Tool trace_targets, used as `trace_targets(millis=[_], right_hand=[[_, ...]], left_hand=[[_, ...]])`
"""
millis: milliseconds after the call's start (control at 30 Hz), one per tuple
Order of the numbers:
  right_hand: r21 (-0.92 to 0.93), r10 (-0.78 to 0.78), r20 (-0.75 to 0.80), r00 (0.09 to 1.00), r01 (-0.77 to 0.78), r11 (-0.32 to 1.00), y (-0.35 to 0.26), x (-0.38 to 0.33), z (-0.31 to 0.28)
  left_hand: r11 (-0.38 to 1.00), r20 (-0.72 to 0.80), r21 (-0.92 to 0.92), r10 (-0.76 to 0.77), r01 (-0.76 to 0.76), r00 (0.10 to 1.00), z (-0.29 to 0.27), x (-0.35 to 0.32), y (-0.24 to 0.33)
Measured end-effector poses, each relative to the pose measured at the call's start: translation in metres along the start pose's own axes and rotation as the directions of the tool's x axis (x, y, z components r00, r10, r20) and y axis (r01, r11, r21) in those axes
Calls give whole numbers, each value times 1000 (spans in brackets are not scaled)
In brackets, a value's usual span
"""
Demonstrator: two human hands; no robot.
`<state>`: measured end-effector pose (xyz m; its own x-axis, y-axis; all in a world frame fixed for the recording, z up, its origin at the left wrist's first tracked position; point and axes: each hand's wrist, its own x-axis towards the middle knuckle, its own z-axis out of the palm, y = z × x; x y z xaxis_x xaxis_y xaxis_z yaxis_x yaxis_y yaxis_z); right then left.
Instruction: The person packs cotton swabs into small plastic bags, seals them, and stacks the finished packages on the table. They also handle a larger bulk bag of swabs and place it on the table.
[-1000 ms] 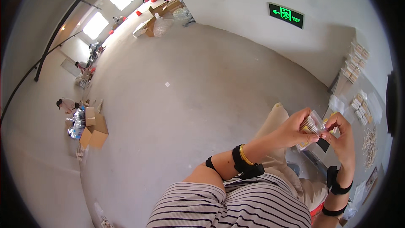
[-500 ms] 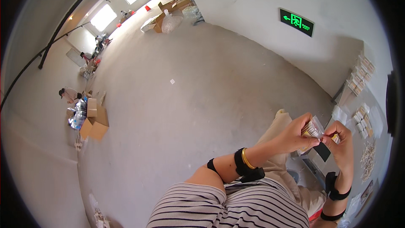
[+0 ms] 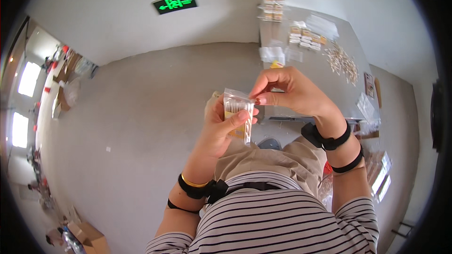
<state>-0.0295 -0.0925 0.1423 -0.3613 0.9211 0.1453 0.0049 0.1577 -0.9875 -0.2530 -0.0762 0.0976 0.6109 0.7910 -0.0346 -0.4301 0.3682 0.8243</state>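
Observation:
A small clear zip bag point(image 3: 238, 98) with white cotton swabs and a yellow label inside is held upright in front of my body. My left hand point(image 3: 215, 130) is wrapped round its lower part, thumb across the front. Thumb and forefinger of my right hand point(image 3: 294, 93) are closed at the bag's upper right corner, by the zip edge. Just beyond the right hand, a yellow packet point(image 3: 277, 64) lies at the near-left side of the grey table point(image 3: 308, 80), partly hidden by the fingers.
Stacked swab packs point(image 3: 273, 1) stand at the table's far left, with more packs point(image 3: 307, 37) in the middle. Loose swabs point(image 3: 341, 63) are heaped to the right. Clear bags point(image 3: 322, 26) lie behind. Cardboard boxes point(image 3: 89, 237) sit on the floor at lower left.
My view has swung right toward the table, so the hands and bag now appear nearer the middle. Both hands stay on the bag, which now shows more upright.

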Motion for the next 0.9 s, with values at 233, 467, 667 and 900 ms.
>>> trace_targets(millis=[233, 467, 667, 900], right_hand=[[-195, -79, -24, 997, 73, 978, 0, -19, -3], [-244, -12, -73, 997, -6, 970, -6, -36, -7], [-78, -134, -87, 987, 128, 989, 5, -39, -10], [-137, -140, -87, 986, 127, 982, -6, -49, -6]], left_hand=[[984, 113, -97, -137, 148, 984, -2, 5, -9], [983, 114, -71, -163, 171, 980, 7, 10, -18], [993, 92, -2, -120, 121, 988, 21, 11, -13], [997, 98, 77, -22, 15, 995, 34, 12, -5]])
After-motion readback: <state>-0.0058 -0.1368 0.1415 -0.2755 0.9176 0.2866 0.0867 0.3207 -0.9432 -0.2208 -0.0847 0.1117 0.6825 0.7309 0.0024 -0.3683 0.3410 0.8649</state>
